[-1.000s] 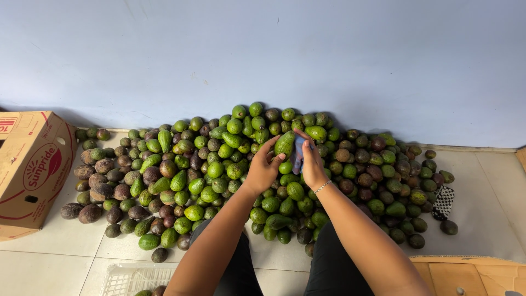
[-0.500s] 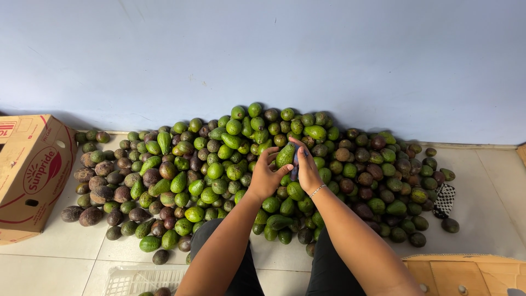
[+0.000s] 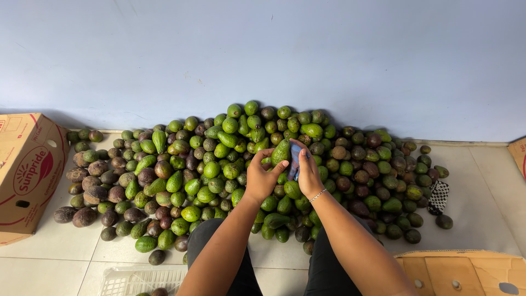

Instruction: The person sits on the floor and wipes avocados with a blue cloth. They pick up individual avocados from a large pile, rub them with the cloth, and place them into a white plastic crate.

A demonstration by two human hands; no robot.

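pile: big heap of green and brown-purple avocados (image 3: pixel 181 181) on tiled floor (image 3: pixel 66 246), against far wall
box: brown cardboard box (image 3: pixel 24 170), far left
left hand (image 3: pixel 262 178): fingers grasping green pear-shaped avocado (image 3: pixel 280 152), raised over pile centre
right hand (image 3: pixel 308 171): fingers clenched on small blue cloth (image 3: pixel 295 160) against the avocado
tip: probably steady fruit, wipe all round

Bare forearms; thin bracelet (image 3: pixel 318 195); dark trousers (image 3: pixel 329 268).

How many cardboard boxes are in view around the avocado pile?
3: one at the left edge, one at the bottom right, and a sliver of one at the right edge. Others may lie out of frame.
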